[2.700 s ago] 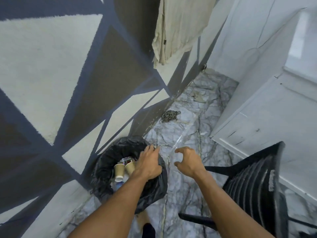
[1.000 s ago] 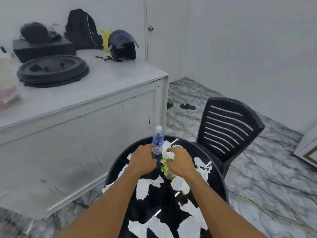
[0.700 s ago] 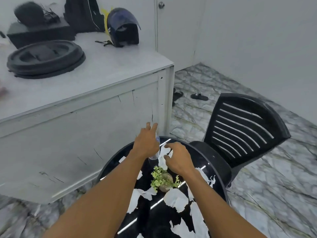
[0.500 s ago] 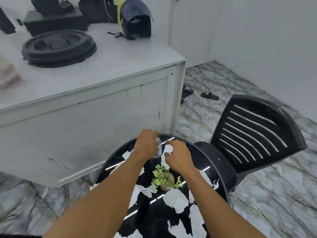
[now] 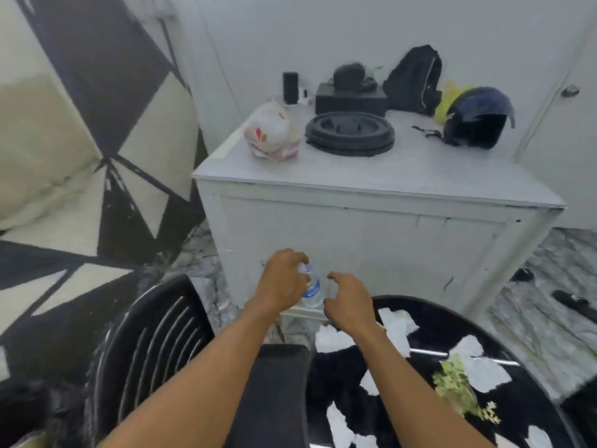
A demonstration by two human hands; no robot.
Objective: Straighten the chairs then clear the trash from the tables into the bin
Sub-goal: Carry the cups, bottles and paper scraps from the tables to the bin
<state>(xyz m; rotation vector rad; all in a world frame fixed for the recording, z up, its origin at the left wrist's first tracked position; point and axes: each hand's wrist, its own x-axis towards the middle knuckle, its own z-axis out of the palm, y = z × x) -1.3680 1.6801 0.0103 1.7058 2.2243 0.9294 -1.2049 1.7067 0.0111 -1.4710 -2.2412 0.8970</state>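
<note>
When carrying trash off the table (image 5: 452,321), glossy black with white torn-looking patches, steer wide of the slatted plastic chair (image 5: 145,344) at its left. Left hand (image 5: 284,282): clamped round the bottle (image 5: 312,287), clear thin plastic with a blue label, held off the table's far-left rim. Right hand (image 5: 350,302): empty, fingers loosely curled, just beside. Squeeze gently; probably light and crushable.
</note>
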